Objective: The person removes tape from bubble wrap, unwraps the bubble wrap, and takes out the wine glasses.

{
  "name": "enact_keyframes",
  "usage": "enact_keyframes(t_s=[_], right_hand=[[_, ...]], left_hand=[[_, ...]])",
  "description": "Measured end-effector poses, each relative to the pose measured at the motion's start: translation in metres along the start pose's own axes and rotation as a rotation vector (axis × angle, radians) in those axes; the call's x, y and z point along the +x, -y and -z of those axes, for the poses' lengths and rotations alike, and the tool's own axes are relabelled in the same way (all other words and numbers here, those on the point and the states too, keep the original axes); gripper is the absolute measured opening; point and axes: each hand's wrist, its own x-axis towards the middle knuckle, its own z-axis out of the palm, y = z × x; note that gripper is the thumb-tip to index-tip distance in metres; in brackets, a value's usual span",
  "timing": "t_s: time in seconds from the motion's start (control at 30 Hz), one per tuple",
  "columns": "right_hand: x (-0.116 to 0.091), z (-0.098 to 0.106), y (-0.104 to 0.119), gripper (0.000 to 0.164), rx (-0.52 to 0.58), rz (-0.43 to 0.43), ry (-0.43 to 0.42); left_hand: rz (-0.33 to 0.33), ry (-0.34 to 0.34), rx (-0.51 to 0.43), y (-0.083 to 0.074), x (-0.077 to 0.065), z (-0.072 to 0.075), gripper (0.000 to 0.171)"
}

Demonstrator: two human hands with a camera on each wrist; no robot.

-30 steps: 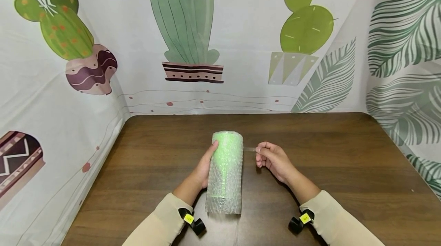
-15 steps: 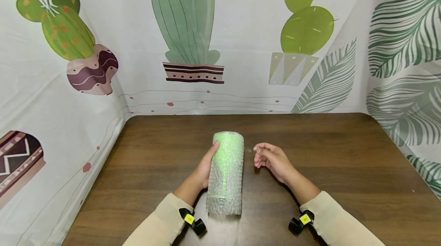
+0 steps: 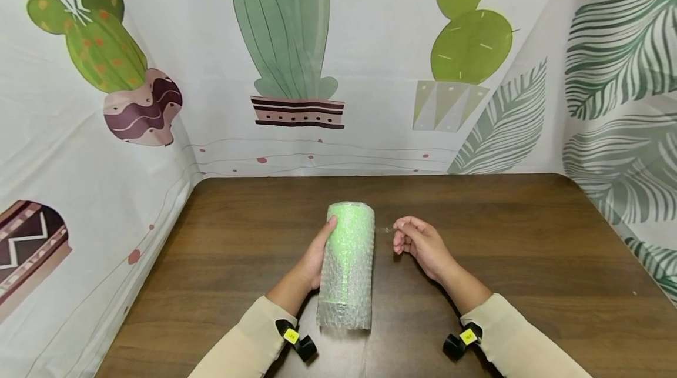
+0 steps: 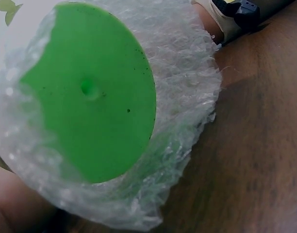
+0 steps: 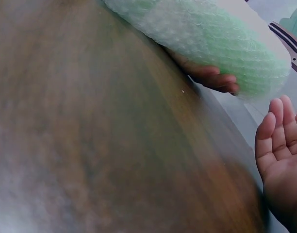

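Observation:
A green cylinder wrapped in bubble wrap (image 3: 346, 269) stands out in the middle of the head view, tilted, its far end bright green. My left hand (image 3: 315, 256) grips it from the left side, thumb along the wrap; its fingertips (image 5: 221, 81) show under the roll in the right wrist view. At the near end, the left wrist view shows the round green base (image 4: 114, 97) inside the loose wrap edge. Just right of the roll, my right hand (image 3: 421, 246) pinches a short strip of clear tape (image 3: 384, 230), which stretches toward the wrap's right side.
Both hands work over a dark brown wooden table (image 3: 238, 231). A white cloth with printed cacti and leaves (image 3: 381, 31) hangs behind and along the sides. Black wrist cameras sit on both beige sleeves (image 3: 248, 331).
My right hand shifted slightly left, then back right, still with the tape between thumb and finger. The left hand and the wrapped cylinder have barely moved.

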Motion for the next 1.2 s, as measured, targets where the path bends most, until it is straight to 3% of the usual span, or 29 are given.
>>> enact_keyframes(t_s=[0.4, 0.63, 1.0, 1.2], right_hand=[[0.0027, 0.0002, -0.0008, 0.025, -0.023, 0.018, -0.082], [0.0026, 0.0007, -0.0002, 0.034, -0.04, 0.021, -0.076], [0.0045, 0.0006, -0.0022, 0.009, 0.007, 0.146, -0.138], [0.0041, 0.0006, -0.0016, 0.01, -0.004, 0.201, -0.204]], left_hand=[[-0.006, 0.009, -0.003, 0.0007, 0.0006, 0.0007, 0.08], [-0.007, 0.0, -0.005, 0.0012, 0.0001, 0.0007, 0.079], [-0.043, -0.01, -0.032, 0.0002, 0.002, 0.0022, 0.073], [-0.051, -0.032, -0.039, 0.0008, 0.0035, 0.0015, 0.068]])
